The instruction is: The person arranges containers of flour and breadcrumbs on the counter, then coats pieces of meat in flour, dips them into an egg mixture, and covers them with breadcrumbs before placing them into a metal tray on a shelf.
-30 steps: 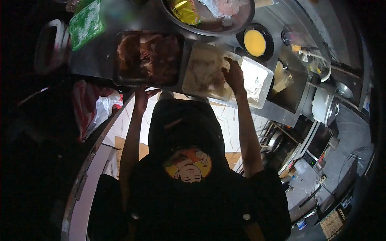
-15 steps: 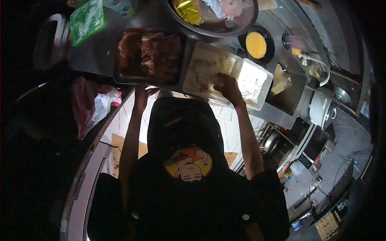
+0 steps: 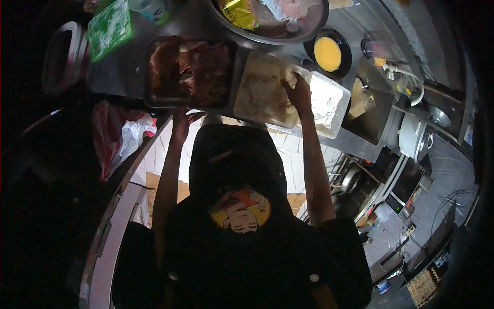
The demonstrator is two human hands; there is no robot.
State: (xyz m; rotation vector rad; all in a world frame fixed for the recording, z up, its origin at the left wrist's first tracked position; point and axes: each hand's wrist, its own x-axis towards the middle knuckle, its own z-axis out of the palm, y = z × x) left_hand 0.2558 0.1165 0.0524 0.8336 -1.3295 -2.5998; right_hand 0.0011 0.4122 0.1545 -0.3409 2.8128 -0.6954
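The pale lump (image 3: 292,79) is in the fingers of the right hand (image 3: 300,96), at the far right part of the pale tray (image 3: 262,92). The fingers look pinched in on it. They hide some of it, so I cannot tell which way its long side points.

The pale tray sits on the worktop (image 3: 119,69), slanting, between the dark tray (image 3: 191,104) of meat and the white box (image 3: 328,105).

The left hand (image 3: 181,122) is near the worktop's front edge. It is too dark to tell what its fingers do. The big bowl (image 3: 265,39) is cut off.
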